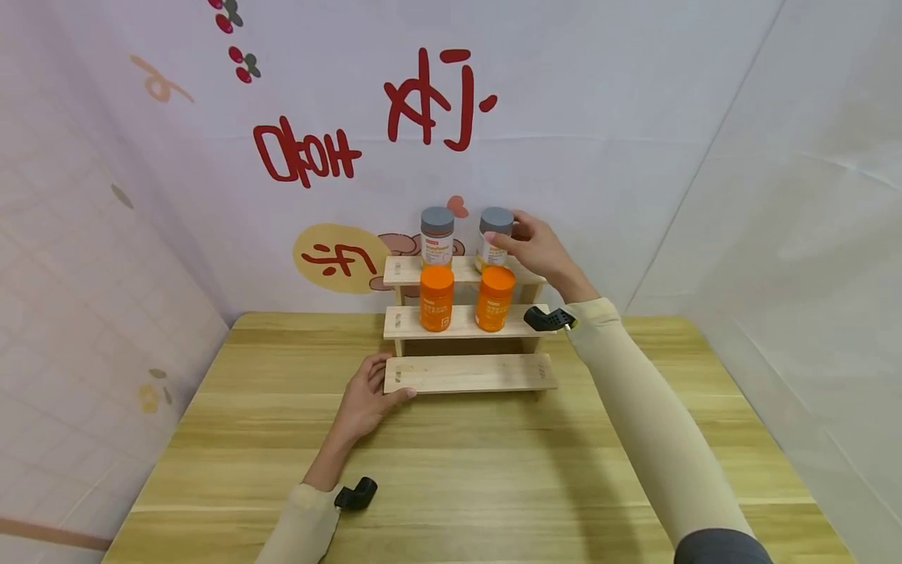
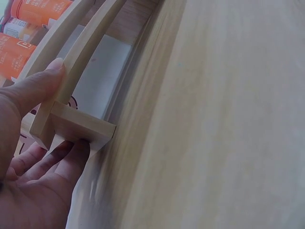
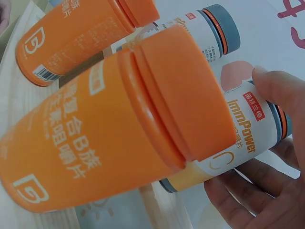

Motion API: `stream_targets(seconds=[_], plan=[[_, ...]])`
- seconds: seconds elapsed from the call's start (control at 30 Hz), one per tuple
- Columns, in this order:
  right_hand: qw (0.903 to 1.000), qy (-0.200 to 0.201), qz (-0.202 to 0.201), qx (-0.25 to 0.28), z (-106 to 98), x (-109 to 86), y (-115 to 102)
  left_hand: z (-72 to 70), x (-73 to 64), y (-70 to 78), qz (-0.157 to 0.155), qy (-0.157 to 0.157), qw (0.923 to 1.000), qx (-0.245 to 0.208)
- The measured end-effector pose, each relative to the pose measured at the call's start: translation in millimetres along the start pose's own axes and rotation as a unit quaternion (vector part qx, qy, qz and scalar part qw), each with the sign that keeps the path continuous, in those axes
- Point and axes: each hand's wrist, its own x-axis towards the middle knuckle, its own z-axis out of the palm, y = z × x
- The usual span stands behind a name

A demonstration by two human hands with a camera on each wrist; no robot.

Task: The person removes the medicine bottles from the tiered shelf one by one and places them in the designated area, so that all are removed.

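Observation:
A wooden three-tier shelf (image 1: 470,374) stands against the back wall. My left hand (image 1: 366,399) grips the left end of its lowest tier, thumb on the front edge and fingers around the side, as the left wrist view shows. On the top tier, my right hand (image 1: 539,249) holds a white supplement bottle (image 1: 491,249) with a grey lid, thumb on one side and fingers on the other. A matching grey-lidded bottle (image 1: 437,235) stands to its left. Two orange bottles, one left (image 1: 437,299) and one right (image 1: 496,299), stand upright on the middle tier.
The shelf stands on a wood-grain table (image 1: 465,478). Behind it hangs a pale wall sheet (image 1: 599,141) with red writing and printed drawings. Another pale sheet (image 1: 77,258) borders the table's left side. My right forearm (image 1: 655,415) reaches over the table's right part.

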Motion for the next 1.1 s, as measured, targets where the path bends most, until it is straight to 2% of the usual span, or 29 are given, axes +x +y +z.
stream_targets(seconds=[0.37, 0.63, 1.1], plan=[[0.9995, 0.017, -0.023, 0.014, 0.3, -3.8, 0.3, -2.3, -1.1, 3.1, -0.003, 0.0, 1.0, -0.001], [0.9985, 0.047, -0.021, 0.019, -13.3, -15.9, -0.2, 2.2, 1.7, 1.1, 0.005, 0.0, 1.0, -0.005], [0.9968, 0.073, -0.014, 0.027, -36.7, -35.8, 9.1, -1.2, -0.9, 0.1, -0.007, 0.0, 0.9999, -0.008]])
